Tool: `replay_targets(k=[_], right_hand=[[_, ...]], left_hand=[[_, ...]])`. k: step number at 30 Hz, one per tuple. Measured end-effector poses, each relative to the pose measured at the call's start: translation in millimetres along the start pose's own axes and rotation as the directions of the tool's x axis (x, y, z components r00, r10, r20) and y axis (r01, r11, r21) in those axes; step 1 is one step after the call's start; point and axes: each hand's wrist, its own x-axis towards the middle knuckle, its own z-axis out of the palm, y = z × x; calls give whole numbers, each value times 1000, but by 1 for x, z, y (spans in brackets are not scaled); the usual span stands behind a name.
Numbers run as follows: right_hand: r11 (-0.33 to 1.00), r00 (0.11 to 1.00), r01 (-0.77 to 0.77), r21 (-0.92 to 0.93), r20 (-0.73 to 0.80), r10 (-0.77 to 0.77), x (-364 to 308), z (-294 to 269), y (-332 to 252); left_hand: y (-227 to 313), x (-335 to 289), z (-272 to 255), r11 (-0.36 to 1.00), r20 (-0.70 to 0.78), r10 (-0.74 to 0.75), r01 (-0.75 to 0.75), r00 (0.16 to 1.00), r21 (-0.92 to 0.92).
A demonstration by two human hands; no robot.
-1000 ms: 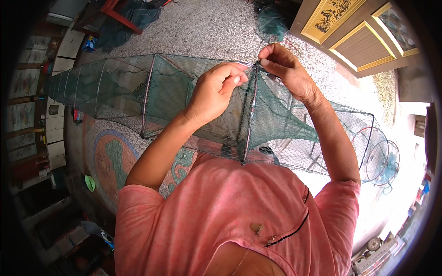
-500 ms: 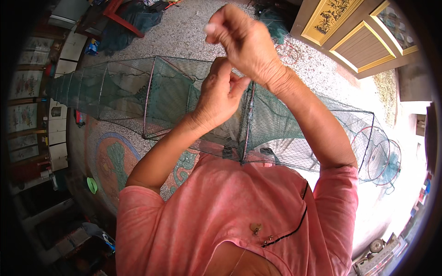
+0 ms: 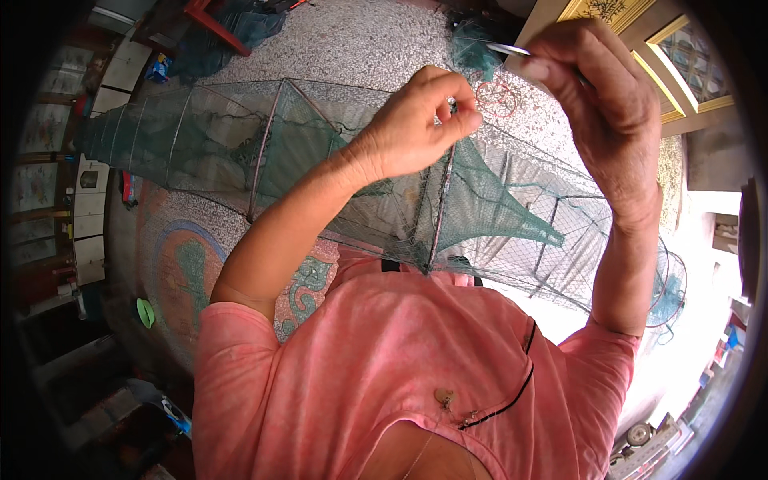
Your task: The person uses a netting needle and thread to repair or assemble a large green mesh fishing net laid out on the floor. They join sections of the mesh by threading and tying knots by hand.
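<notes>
Left hand (image 3: 416, 120): raised in front of the chest, forearm running up from the lower left, wrist slightly bent. Thumb and forefinger pinched together at the tips; remaining fingers curled inward. Right hand (image 3: 596, 96): raised higher and well apart to the right, forearm near vertical, back of the hand toward the camera. Fingers drawn together in a pinch at upper left.
</notes>
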Motion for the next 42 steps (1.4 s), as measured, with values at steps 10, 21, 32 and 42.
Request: replay_targets(k=[10,21,32,42], right_hand=[[530,576,-669,521,-86,813,-58,-38,81],[499,934,-282,820,116,337,-2,-31,82],[960,809,-247,131,573,130,4,100,75],[471,630,-735,488,748,208,-6,128,89]], left_hand=[[-14,10,-25,944,30,-107,111,994,-312],[-32,2,-42,627,-30,-373,228,927,-745],[-27,-34,-44,688,-48,-503,366,863,-627],[-32,-43,-32,665,-115,-550,350,828,-660]])
